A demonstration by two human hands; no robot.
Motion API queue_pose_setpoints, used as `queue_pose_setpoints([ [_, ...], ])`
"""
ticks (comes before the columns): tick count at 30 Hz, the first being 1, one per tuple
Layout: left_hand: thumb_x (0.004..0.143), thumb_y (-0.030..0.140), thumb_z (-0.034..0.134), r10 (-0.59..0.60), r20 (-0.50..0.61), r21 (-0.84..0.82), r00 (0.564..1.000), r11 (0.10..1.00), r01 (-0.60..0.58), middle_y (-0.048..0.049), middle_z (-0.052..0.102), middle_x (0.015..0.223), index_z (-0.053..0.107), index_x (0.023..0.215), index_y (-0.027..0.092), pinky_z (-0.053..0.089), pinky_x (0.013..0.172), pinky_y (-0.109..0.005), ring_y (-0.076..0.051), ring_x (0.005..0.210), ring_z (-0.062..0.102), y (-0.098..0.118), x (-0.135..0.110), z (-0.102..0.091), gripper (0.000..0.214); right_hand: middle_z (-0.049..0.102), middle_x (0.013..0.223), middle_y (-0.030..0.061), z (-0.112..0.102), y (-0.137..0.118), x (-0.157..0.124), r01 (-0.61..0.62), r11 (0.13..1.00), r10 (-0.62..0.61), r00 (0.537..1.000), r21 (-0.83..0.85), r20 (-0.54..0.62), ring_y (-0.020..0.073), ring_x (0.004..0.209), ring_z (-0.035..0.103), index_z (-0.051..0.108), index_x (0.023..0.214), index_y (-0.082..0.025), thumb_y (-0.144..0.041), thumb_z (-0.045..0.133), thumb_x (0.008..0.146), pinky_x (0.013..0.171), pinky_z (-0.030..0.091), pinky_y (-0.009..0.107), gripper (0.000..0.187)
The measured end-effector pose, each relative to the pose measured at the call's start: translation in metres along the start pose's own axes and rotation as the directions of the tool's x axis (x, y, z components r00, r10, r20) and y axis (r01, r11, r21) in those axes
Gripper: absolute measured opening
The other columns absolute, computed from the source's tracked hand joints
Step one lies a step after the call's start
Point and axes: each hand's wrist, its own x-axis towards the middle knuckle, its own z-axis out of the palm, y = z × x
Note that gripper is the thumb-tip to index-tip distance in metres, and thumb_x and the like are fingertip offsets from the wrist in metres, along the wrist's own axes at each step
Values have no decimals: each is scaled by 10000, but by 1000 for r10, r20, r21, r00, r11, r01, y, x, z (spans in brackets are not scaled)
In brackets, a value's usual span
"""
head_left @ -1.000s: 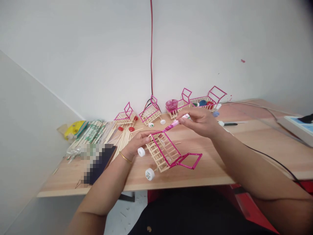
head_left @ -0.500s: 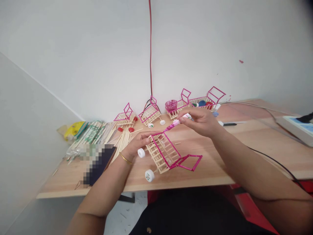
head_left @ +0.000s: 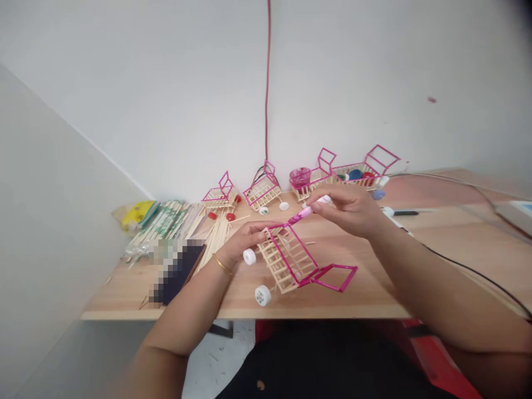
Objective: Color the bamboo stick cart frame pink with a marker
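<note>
My left hand [head_left: 245,239] grips the far end of a small cart [head_left: 291,260] built of pale wooden sticks, tilted above the wooden table [head_left: 374,282]. The cart has a pink rim, a pink handle frame [head_left: 332,275] and two white bottle-cap wheels [head_left: 262,295]. My right hand [head_left: 351,209] pinches a pink-stained paintbrush [head_left: 305,212], its tip touching the cart's top rim.
Several other pink-trimmed stick carts [head_left: 261,189] stand along the wall, with a pink paint cup [head_left: 300,178], loose bottle caps and a bundle of wrapped chopsticks [head_left: 166,221]. A dark phone [head_left: 177,271] lies left. A black cable [head_left: 469,269] crosses the table at right; a red cord hangs down the wall.
The view has shifted slightly, moving everything right in frame. Both hands keep the same hold; the brush tip stays at the cart's rim.
</note>
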Motion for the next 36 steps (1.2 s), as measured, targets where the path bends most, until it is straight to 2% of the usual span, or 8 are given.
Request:
queue_pose_setpoints([
  [7, 617, 545, 853, -24, -19, -33, 1000, 999, 24, -164, 732, 1172, 728, 1165, 156, 470, 992, -382, -311, 1119, 675, -2, 1, 4, 684, 741, 823, 3, 4, -3, 0, 34, 999, -34, 999, -1, 18, 185, 740, 687, 720, 899, -278, -290, 647, 893, 661, 498, 302, 74],
  [13, 662, 539, 828, -6, 26, -53, 1000, 999, 7, -172, 718, 1203, 714, 1191, 148, 472, 1001, -397, -318, 1130, 671, -3, -1, 3, 668, 721, 776, 12, 1, 6, -3, -68, 996, 69, 997, -54, 15, 181, 689, 658, 710, 871, -260, -362, 641, 901, 595, 457, 298, 127],
  [19, 647, 556, 829, -12, -27, -70, 1000, 997, 10, -177, 741, 1139, 738, 1134, 123, 502, 942, -386, -314, 1062, 699, 1, -3, 4, 658, 695, 729, 4, -2, 8, -4, -125, 990, 123, 992, -64, -31, 163, 654, 626, 704, 836, -256, -377, 614, 915, 583, 441, 289, 170],
  [26, 629, 532, 849, -16, -59, -72, 998, 997, 12, -171, 757, 1087, 745, 1102, 127, 499, 919, -375, -302, 996, 720, 1, -2, 6, 632, 738, 813, 5, 6, -8, 0, -60, 997, 61, 998, 43, -4, 176, 742, 679, 713, 864, -272, -353, 626, 902, 682, 521, 308, 124],
  [30, 599, 579, 845, -41, -49, -45, 998, 998, 39, -183, 762, 1052, 753, 1071, 104, 506, 881, -354, -305, 973, 724, 1, -3, 8, 677, 744, 842, 1, 9, -13, 1, -3, 997, 3, 1000, 72, 2, 174, 755, 688, 726, 913, -291, -335, 621, 909, 694, 538, 310, 113],
  [36, 627, 592, 823, -24, -14, -33, 1000, 999, 24, -205, 728, 1155, 739, 1126, 102, 500, 922, -381, -340, 1069, 694, 2, -3, 10, 704, 750, 873, 20, 12, -17, -1, 38, 993, -35, 999, 116, -29, 173, 771, 691, 732, 951, -280, -324, 619, 913, 717, 555, 315, 127],
])
